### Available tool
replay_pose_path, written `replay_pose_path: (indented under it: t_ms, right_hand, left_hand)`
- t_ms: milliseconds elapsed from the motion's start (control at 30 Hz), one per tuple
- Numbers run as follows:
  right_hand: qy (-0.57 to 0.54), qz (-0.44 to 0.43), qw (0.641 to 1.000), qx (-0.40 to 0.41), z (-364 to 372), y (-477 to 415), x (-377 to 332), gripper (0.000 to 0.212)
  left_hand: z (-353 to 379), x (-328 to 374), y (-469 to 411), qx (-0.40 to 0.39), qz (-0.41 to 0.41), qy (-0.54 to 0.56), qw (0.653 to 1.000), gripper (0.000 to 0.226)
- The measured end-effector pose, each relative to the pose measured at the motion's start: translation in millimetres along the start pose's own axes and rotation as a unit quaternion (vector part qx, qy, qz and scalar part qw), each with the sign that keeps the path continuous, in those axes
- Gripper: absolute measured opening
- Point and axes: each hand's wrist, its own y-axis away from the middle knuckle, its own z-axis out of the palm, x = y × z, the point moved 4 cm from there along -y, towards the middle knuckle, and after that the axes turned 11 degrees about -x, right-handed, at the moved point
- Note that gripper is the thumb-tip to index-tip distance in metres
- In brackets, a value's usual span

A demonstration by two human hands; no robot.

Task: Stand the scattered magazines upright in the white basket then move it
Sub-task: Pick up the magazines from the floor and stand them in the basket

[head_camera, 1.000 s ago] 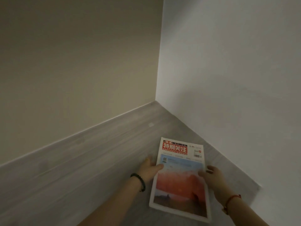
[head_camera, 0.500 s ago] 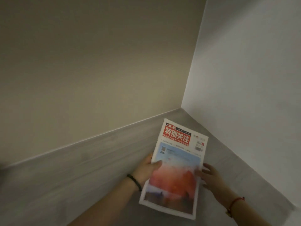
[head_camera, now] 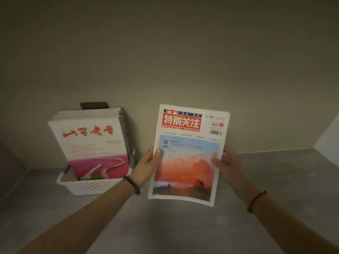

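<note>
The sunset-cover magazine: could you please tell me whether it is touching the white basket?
Apart. The head view shows the left hand and a strip of wall between the sunset-cover magazine and the white basket.

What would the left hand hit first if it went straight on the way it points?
Probably the beige wall behind, and the held magazine would touch it before the left hand does. The white basket sits left of that line. Depth is unclear.

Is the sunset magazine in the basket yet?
No, out. The left hand and right hand hold the sunset magazine up beside the white basket, apart from it.
</note>
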Motion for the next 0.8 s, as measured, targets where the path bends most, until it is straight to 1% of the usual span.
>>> replay_pose_path:
  t_ms: [133,267,333,433,600,700,800]
  right_hand:
    - [0.002,-0.068,0.997,-0.025,88,-29,-52,0.028]
    - [-0.026,-0.12,0.991,-0.046,154,-56,-93,0.022]
    - [-0.028,-0.129,0.99,-0.056,183,-69,-103,0.019]
    - [-0.032,-0.115,0.99,-0.07,221,-88,-104,0.019]
    - [-0.005,-0.075,0.995,-0.071,268,-106,-75,0.017]
    - [0.04,-0.036,0.995,-0.079,286,-111,-48,0.012]
    - [0.098,-0.005,0.992,-0.079,294,-115,-25,0.01]
  left_hand:
    - [-98,28,24,0.067,0.028,-0.081,0.994,0.017]
    - [-179,47,39,0.123,0.052,-0.12,0.984,0.019]
    - [-211,47,43,0.153,0.053,-0.125,0.979,0.019]
    - [-248,33,45,0.184,0.047,-0.109,0.976,0.016]
    - [-287,-17,48,0.218,-0.005,-0.075,0.973,0.013]
    - [-301,-47,48,0.234,-0.047,-0.06,0.969,0.01]
    - [-311,-73,49,0.269,-0.102,-0.077,0.955,0.004]
